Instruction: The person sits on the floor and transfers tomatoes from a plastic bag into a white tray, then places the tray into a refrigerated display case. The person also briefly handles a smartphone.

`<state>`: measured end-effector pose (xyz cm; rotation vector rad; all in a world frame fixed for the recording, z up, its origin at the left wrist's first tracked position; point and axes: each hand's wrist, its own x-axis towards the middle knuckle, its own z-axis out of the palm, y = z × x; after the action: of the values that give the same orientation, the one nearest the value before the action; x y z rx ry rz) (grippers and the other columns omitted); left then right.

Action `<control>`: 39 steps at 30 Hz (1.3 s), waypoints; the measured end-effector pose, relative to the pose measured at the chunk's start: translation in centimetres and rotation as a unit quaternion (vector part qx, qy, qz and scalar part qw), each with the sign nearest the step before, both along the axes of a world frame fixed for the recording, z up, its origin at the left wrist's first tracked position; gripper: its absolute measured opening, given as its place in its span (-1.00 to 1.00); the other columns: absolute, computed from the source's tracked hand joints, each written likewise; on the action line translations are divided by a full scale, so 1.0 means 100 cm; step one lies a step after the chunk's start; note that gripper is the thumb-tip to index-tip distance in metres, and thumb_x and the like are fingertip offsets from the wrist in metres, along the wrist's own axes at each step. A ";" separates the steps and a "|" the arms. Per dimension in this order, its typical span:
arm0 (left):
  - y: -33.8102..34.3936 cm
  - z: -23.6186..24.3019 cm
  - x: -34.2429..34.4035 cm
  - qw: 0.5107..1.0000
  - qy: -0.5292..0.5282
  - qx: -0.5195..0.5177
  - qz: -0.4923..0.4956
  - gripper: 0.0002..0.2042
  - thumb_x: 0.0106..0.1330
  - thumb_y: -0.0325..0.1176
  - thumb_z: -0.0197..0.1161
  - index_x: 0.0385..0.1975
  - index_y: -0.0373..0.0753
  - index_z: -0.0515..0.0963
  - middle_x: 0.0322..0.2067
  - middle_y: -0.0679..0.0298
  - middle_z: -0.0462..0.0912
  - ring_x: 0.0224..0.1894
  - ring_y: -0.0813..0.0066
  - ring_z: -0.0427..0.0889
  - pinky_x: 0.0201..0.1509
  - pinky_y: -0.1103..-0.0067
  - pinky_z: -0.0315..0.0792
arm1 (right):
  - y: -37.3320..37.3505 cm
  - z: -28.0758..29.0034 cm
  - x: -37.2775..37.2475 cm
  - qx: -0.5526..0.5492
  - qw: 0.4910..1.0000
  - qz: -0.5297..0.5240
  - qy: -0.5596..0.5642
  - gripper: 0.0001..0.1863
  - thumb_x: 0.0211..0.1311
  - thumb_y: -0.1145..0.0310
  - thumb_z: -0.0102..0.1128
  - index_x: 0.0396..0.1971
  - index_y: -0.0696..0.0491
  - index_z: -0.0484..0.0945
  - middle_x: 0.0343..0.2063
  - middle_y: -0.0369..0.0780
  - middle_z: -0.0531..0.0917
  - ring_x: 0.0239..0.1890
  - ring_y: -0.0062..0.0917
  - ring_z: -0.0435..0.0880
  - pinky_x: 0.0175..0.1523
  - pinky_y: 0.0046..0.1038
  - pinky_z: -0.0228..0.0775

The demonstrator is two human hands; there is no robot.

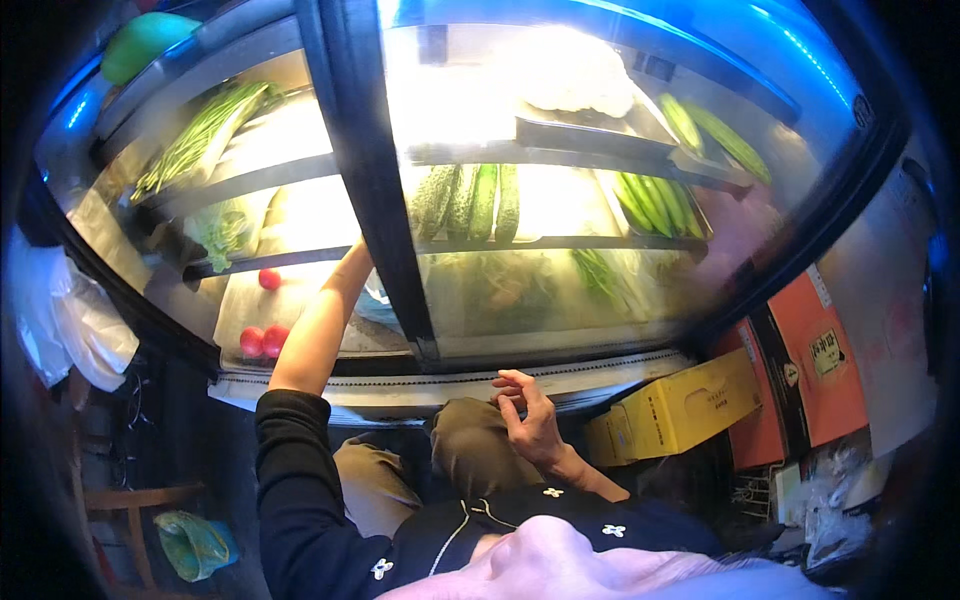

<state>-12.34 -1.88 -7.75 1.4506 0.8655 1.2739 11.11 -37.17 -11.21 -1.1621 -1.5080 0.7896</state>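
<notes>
My left arm (325,310), in a dark sleeve pushed up to the elbow, reaches into the left side of a lit glass-fronted cooler. Its hand passes behind the dark middle post (365,150), so the fingers are hidden. Red tomatoes (263,341) lie on the bottom shelf beside the forearm, with one more red tomato (269,278) behind them. On the far side of the post, cucumbers (480,200) stand in a row on the middle shelf. My right hand (535,420) hovers by my knee below the cooler's sill, fingers loosely bent and apart, holding nothing.
Long green stalks (205,135) sit on the upper left shelf. Slim green vegetables (655,205) lie in a tray at right. A yellow box (680,405) and red boxes (815,345) stand by the cooler's right end. White plastic bags (75,310) hang at left.
</notes>
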 end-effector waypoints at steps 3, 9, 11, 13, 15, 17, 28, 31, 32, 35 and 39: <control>-0.008 0.006 0.025 0.999 0.000 -0.014 -0.043 -0.71 0.47 -0.18 0.13 -0.39 -0.29 0.54 -0.62 0.28 0.54 -0.69 0.53 0.48 -0.64 0.53 0.38 | -0.008 0.001 0.010 -0.004 1.000 -0.012 -0.009 -0.58 0.30 0.60 0.13 0.16 0.13 0.38 -0.08 -0.08 0.64 -0.13 -0.39 0.70 -0.04 -0.39 0.57; -0.011 0.016 0.056 0.994 0.011 -0.030 -0.108 -0.73 0.48 -0.18 0.12 -0.30 -0.29 0.53 -0.57 0.27 0.56 -0.65 0.53 0.51 -0.59 0.55 0.40 | -0.022 -0.005 0.018 -0.019 0.999 -0.037 -0.012 -0.59 0.31 0.59 0.13 0.15 0.13 0.38 -0.07 -0.08 0.64 -0.12 -0.40 0.71 -0.03 -0.40 0.57; -0.008 0.019 0.064 0.992 0.020 -0.032 -0.124 -0.74 0.48 -0.18 0.12 -0.27 -0.29 0.52 -0.55 0.27 0.57 -0.63 0.53 0.52 -0.58 0.56 0.41 | -0.022 -0.008 0.019 -0.030 0.999 -0.039 -0.008 -0.60 0.31 0.58 0.14 0.14 0.13 0.38 -0.06 -0.07 0.64 -0.11 -0.39 0.71 -0.02 -0.39 0.58; -0.007 0.019 0.070 0.990 0.021 -0.037 -0.137 -0.74 0.48 -0.19 0.12 -0.24 -0.29 0.52 -0.53 0.26 0.58 -0.62 0.53 0.53 -0.57 0.56 0.42 | -0.022 -0.011 0.019 -0.041 0.998 -0.039 -0.011 -0.60 0.30 0.58 0.14 0.14 0.13 0.38 -0.06 -0.07 0.64 -0.11 -0.38 0.71 -0.02 -0.40 0.58; -0.006 0.020 0.075 0.988 0.023 -0.039 -0.150 -0.75 0.49 -0.19 0.11 -0.21 -0.29 0.51 -0.51 0.26 0.58 -0.60 0.53 0.53 -0.55 0.57 0.43 | -0.021 -0.013 0.019 -0.040 0.998 -0.039 -0.018 -0.59 0.30 0.57 0.14 0.14 0.13 0.38 -0.05 -0.08 0.64 -0.11 -0.38 0.71 -0.02 -0.40 0.58; -0.004 0.020 0.081 0.986 0.024 -0.041 -0.162 -0.75 0.49 -0.19 0.11 -0.18 -0.29 0.51 -0.49 0.26 0.59 -0.59 0.53 0.54 -0.54 0.58 0.43 | -0.019 -0.015 0.018 -0.043 0.998 -0.036 -0.021 -0.59 0.30 0.57 0.15 0.15 0.14 0.38 -0.05 -0.08 0.64 -0.11 -0.38 0.71 -0.02 -0.40 0.58; -0.011 0.022 0.087 0.981 0.022 -0.038 -0.191 -0.72 0.50 -0.20 0.10 -0.01 -0.29 0.48 -0.39 0.23 0.63 -0.50 0.53 0.59 -0.46 0.61 0.48 | -0.014 -0.015 0.015 -0.045 0.998 -0.016 -0.040 -0.60 0.31 0.60 0.12 0.13 0.18 0.38 -0.10 -0.08 0.65 -0.16 -0.42 0.72 -0.04 -0.42 0.57; -0.021 0.029 0.069 0.984 0.010 -0.033 -0.177 -0.70 0.51 -0.20 0.09 0.03 -0.29 0.47 -0.37 0.23 0.64 -0.48 0.53 0.60 -0.44 0.62 0.49 | -0.017 -0.013 0.011 -0.051 0.998 -0.005 -0.025 -0.60 0.31 0.61 0.11 0.14 0.17 0.38 -0.11 -0.07 0.65 -0.16 -0.41 0.72 -0.04 -0.41 0.57; -0.029 0.031 0.061 0.984 0.005 -0.031 -0.174 -0.70 0.51 -0.20 0.09 0.05 -0.29 0.47 -0.36 0.23 0.65 -0.47 0.53 0.61 -0.44 0.62 0.49 | -0.019 -0.015 0.011 -0.046 0.998 -0.004 -0.029 -0.59 0.31 0.61 0.10 0.15 0.16 0.38 -0.10 -0.06 0.64 -0.16 -0.40 0.72 -0.04 -0.42 0.56; -0.056 0.043 0.023 0.989 -0.021 -0.027 -0.141 -0.68 0.51 -0.20 0.09 0.09 -0.29 0.46 -0.33 0.22 0.66 -0.45 0.53 0.62 -0.42 0.63 0.51 | -0.023 -0.009 0.009 -0.053 0.998 -0.003 -0.031 -0.58 0.29 0.56 0.16 0.15 0.14 0.40 -0.10 -0.05 0.65 -0.16 -0.37 0.70 -0.04 -0.38 0.56; -0.129 0.037 -0.056 0.996 -0.035 -0.062 0.053 -0.68 0.53 -0.21 0.07 0.08 -0.31 0.50 -0.36 0.24 0.64 -0.50 0.53 0.61 -0.45 0.63 0.52 | -0.026 0.002 0.000 -0.061 0.997 0.029 -0.026 -0.58 0.32 0.61 0.10 0.17 0.16 0.38 -0.11 -0.10 0.66 -0.19 -0.45 0.70 -0.03 -0.42 0.54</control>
<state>-17.96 -14.82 -4.02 1.2693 0.9666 1.3181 11.06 -39.80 -11.04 -1.2411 -1.5599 0.9071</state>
